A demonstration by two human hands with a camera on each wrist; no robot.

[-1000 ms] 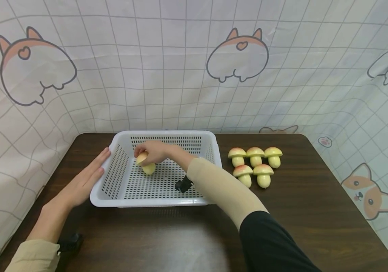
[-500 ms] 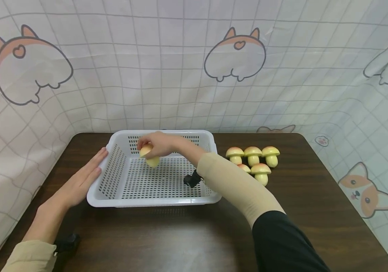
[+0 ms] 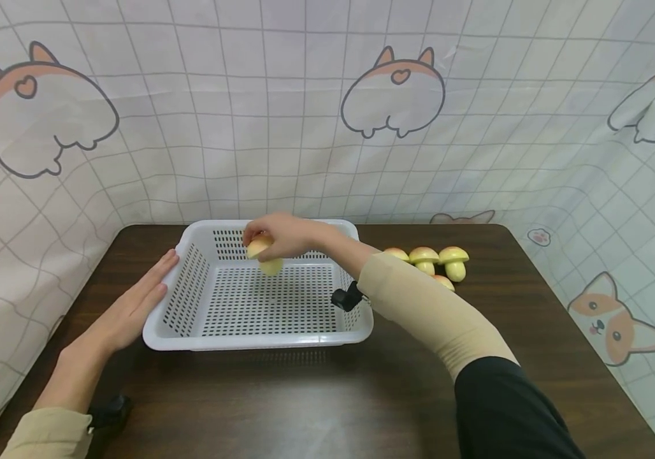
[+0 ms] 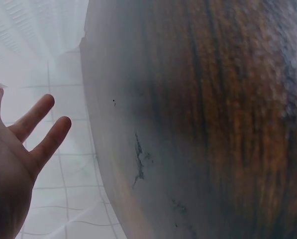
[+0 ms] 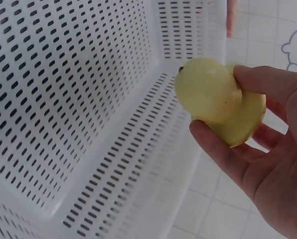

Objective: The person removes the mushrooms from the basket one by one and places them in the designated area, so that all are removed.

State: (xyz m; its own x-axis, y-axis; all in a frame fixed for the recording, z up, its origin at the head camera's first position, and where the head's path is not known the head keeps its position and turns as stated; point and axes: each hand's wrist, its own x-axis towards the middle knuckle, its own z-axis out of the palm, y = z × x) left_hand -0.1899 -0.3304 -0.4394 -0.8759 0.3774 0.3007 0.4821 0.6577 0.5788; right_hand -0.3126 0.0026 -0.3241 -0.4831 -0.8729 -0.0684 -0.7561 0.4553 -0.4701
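A toy mushroom [image 5: 208,92] with a pale yellow stem and a wider cap is pinched between the thumb and fingers of my right hand [image 3: 290,236]. It hangs over the far part of a white perforated plastic basket [image 3: 281,341], stem pointing down; in the right wrist view no other mushroom shows in the basket. My left hand [image 3: 123,315] lies with straight fingers along the basket's left rim. In the left wrist view the left hand [image 4: 14,159] shows spread fingers at the basket's edge.
Several more mushrooms [image 3: 452,262] with yellow and reddish caps lie on the dark wooden table [image 3: 236,408] right of the basket, partly hidden by the right forearm. A white gridded cloth [image 3: 281,140] with dog drawings hangs behind the table.
My right hand has lifted the mushroom and moved it rightward and slightly back within the basket area. Its forearm now covers more of the loose mushrooms. The left hand stays at the rim.
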